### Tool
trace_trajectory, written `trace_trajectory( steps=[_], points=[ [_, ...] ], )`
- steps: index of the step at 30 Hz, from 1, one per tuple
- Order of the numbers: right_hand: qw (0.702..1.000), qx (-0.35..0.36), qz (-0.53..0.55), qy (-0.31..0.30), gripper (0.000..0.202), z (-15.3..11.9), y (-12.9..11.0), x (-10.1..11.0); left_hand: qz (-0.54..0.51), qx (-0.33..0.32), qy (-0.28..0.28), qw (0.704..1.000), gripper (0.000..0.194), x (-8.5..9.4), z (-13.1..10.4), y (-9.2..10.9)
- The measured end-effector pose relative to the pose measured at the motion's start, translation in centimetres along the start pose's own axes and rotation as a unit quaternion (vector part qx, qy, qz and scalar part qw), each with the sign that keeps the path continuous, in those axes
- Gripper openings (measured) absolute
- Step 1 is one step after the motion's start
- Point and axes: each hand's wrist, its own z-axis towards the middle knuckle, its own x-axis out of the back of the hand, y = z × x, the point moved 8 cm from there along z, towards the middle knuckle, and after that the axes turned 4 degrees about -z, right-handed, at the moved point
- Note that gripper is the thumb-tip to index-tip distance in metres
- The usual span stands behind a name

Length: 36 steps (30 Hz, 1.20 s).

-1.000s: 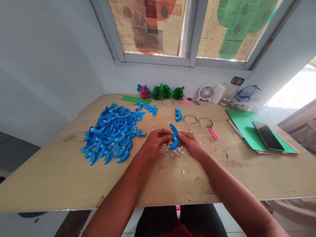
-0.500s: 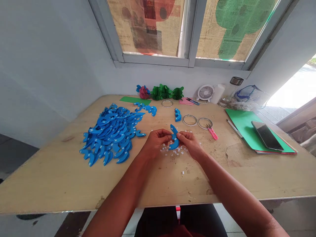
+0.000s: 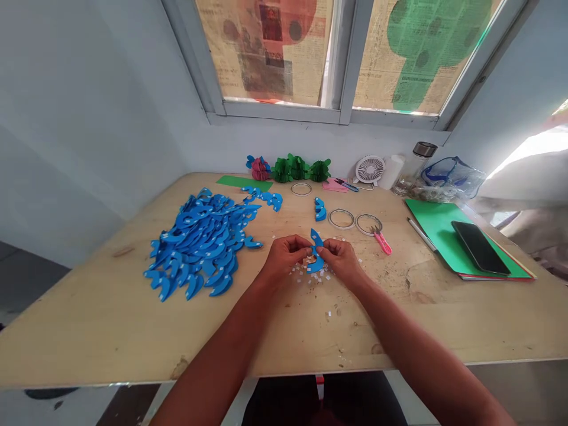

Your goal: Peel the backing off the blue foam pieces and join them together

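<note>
Curved blue piece [image 3: 315, 267] held in both hands, right of the blue heap [image 3: 199, 239]

The left hand [image 3: 286, 258] pinches the inner side of the curved blue piece between thumb and forefinger. The right hand [image 3: 344, 259] grips its opposite edge, thumb laid over the middle. Both hands are therefore occupied with the same piece, which stands to the right of the heap with its two ends clear of the fingers. Whether the piece touches the wooden table [image 3: 288, 337] cannot be determined. White squares are visible on its ends.

Small white scraps [image 3: 326, 277] lie scattered under and around the hands, right of the heap. A short blue stack [image 3: 320, 209] sits farther back, to the right of the heap. Continuing right from the heap, two rings of tape [image 3: 341, 228] lie side by side, the farther one overlapped by the tip of pink-handled snips [image 3: 383, 243]. Farthest right of the heap, a dark phone [image 3: 480, 248] rests on green sheets [image 3: 437, 231], with a pen [image 3: 422, 235] along their near-left edge. Green paper figures [image 3: 298, 168] stand beyond the heap and to its right, near the wall.
</note>
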Motion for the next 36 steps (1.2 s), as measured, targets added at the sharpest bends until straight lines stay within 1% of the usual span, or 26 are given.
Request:
trace_trajectory(
  steps=[5, 16, 21, 28, 36],
  points=[
    [1.000, -0.002, 0.010, -0.015, 0.035, -0.2, -0.3, -0.2, -0.006, -0.020, -0.008, 1.000, 0.013, -0.2, -0.4, 1.1],
    [0.998, -0.034, 0.039, -0.020, 0.033, -0.1, 0.4, -0.5, -0.011, -0.011, -0.001, 1.000, 0.009, -0.4, -0.5, 0.9],
    [0.998, -0.035, 0.039, -0.024, 0.032, -0.2, 0.5, -0.5, -0.012, -0.009, -0.020, 1.000, 0.010, -0.5, -0.5, 1.3],
    [0.997, -0.050, 0.055, -0.016, 0.033, -0.1, 1.2, -0.4, -0.028, -0.007, -0.061, 0.998, 0.013, -0.5, -0.6, 1.2],
    [0.994, -0.053, 0.096, -0.025, 0.035, 0.0, 1.8, -0.5, -0.052, 0.004, -0.072, 0.996, 0.020, -0.4, -0.4, 0.9]
  ],
)
